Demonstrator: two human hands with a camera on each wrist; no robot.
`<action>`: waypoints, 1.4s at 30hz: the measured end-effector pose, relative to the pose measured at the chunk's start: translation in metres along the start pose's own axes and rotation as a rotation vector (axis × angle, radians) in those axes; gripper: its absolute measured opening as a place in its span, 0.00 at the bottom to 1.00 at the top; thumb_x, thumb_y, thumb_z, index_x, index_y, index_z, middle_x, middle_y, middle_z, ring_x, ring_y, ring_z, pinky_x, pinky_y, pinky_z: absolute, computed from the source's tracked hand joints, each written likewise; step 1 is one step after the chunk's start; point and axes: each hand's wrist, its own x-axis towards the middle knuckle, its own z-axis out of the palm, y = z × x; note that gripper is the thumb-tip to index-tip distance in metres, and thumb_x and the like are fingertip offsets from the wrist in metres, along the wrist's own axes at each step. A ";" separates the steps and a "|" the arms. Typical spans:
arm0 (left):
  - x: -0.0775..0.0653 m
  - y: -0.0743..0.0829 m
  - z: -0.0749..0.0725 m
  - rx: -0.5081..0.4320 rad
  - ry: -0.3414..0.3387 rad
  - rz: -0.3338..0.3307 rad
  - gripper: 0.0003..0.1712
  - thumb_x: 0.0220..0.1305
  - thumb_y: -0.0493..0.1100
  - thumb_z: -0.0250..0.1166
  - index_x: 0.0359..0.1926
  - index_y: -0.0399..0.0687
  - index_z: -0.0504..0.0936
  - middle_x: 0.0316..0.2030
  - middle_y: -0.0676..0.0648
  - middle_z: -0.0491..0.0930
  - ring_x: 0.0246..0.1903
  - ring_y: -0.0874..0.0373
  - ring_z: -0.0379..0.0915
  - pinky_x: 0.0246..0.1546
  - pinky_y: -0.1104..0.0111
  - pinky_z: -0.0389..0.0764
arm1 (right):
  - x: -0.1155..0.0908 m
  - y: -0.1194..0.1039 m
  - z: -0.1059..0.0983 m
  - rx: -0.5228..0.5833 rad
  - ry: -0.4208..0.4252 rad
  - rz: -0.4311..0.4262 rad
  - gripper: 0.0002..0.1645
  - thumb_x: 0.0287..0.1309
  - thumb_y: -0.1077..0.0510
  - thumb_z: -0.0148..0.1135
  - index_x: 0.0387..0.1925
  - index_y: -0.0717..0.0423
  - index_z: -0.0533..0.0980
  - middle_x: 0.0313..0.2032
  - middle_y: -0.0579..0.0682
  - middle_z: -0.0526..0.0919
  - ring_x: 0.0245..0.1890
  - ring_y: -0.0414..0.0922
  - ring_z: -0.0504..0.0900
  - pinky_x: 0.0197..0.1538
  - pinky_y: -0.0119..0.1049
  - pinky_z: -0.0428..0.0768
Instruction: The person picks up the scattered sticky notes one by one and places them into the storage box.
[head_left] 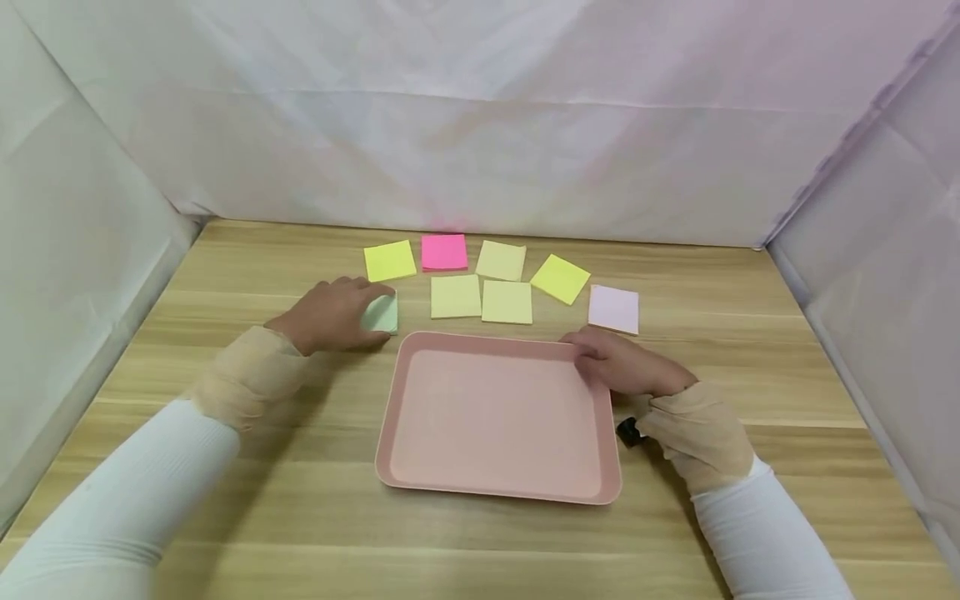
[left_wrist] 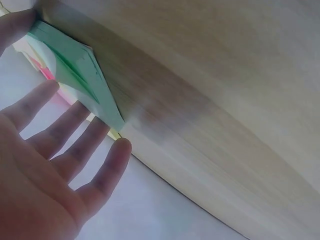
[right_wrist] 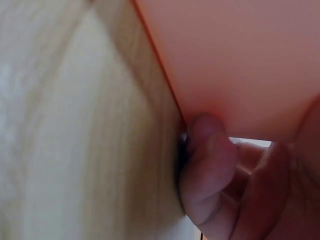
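My left hand (head_left: 335, 315) spans a pale green sticky note pad (head_left: 381, 315) left of the tray, thumb at its near edge and a finger at its far edge. In the left wrist view the green pad (left_wrist: 82, 75) shows slightly parted sheets, and the other fingers (left_wrist: 102, 180) spread beside it. The right hand (head_left: 626, 364) grips the far right corner of a pink rectangular tray (head_left: 495, 487), which has nothing in it. The right wrist view has its curled fingers (right_wrist: 210, 170) against the tray's outer wall (right_wrist: 250, 65).
Beyond the tray lie several sticky note pads: yellow (head_left: 389, 261), pink (head_left: 444, 252), pale yellow (head_left: 455, 297), another bright yellow (head_left: 560, 278) and lilac (head_left: 613, 309). White cloth walls (head_left: 480, 158) bound the wooden table (head_left: 315, 517). A small black object (head_left: 630, 432) is by the right wrist.
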 end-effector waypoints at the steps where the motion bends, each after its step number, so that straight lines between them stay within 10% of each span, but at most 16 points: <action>1: 0.000 0.000 0.000 0.005 0.002 -0.006 0.37 0.47 0.61 0.66 0.57 0.50 0.74 0.43 0.41 0.78 0.36 0.46 0.71 0.32 0.51 0.75 | 0.000 0.000 0.000 -0.003 -0.003 0.001 0.20 0.61 0.71 0.47 0.49 0.53 0.77 0.39 0.52 0.78 0.42 0.45 0.72 0.47 0.48 0.71; 20: -0.003 0.008 -0.021 0.030 0.024 -0.152 0.40 0.49 0.69 0.61 0.59 0.57 0.69 0.37 0.43 0.73 0.29 0.49 0.71 0.19 0.55 0.75 | 0.001 0.002 0.002 0.026 0.007 -0.003 0.20 0.61 0.71 0.46 0.48 0.53 0.77 0.41 0.51 0.80 0.42 0.45 0.72 0.49 0.49 0.71; 42: -0.004 0.094 -0.044 0.078 0.035 0.037 0.26 0.55 0.66 0.54 0.47 0.57 0.75 0.40 0.48 0.74 0.21 0.57 0.70 0.16 0.62 0.74 | 0.001 0.001 0.002 0.072 0.004 0.032 0.20 0.61 0.72 0.46 0.49 0.56 0.77 0.43 0.53 0.80 0.44 0.46 0.72 0.51 0.50 0.70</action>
